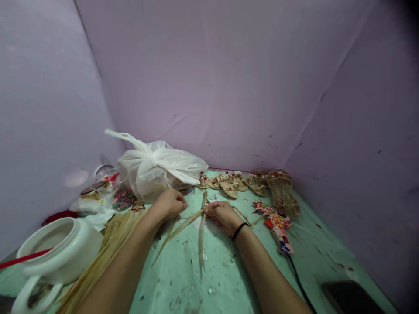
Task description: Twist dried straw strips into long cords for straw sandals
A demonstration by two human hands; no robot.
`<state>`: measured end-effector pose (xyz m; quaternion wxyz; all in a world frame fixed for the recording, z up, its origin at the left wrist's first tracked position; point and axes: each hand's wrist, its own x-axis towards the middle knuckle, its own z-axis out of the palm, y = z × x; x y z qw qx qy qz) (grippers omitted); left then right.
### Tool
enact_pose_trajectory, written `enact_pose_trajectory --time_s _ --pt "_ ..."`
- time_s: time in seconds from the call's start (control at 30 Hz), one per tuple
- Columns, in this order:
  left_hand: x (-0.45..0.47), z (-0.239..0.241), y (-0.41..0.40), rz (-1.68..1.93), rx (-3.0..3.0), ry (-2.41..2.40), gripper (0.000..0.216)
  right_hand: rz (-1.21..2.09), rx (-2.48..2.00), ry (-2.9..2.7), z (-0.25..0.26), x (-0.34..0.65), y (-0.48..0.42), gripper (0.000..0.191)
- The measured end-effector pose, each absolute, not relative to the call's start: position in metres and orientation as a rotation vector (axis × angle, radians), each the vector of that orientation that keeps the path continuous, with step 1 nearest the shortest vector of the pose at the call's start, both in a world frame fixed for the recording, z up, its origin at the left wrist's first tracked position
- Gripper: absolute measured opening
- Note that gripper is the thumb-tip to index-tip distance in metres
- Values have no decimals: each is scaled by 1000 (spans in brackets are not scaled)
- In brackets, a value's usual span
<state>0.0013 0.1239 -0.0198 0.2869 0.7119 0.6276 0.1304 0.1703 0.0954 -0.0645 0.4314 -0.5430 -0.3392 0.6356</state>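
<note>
My right hand (223,214), a black band on its wrist, pinches flat dried straw strips (202,244) at the middle of the table. One strip hangs straight toward me and another slants down to the left. A twisted straw cord (240,212) runs from behind my right hand toward the right. My left hand (170,203) is curled closed, left of the strips and in front of the white bag. What its fingers hold, if anything, is hidden. A bundle of dried straw (114,244) lies partly under my left forearm.
A tied white plastic bag (157,163) sits at the back. Small woven straw pieces (229,187) line the wall, beside a straw roll (283,192). A patterned glue-gun-shaped tool (278,226) with a black cord lies right. A white pot (65,244) stands left; a dark phone-like slab (352,296) lies front right.
</note>
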Motion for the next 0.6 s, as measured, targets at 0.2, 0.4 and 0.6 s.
enact_pose_trajectory --time_s 0.2,0.4,0.6 --pt "8 -19 125 709 1549 1673 16 1607 -1346 -864 -63 173 95 3" --pt "52 -34 110 555 1255 1414 12 1655 -1237 -957 -61 175 93 5" --pt "56 -38 112 384 1356 1581 18 1464 -1356 -1170 -74 177 99 4"
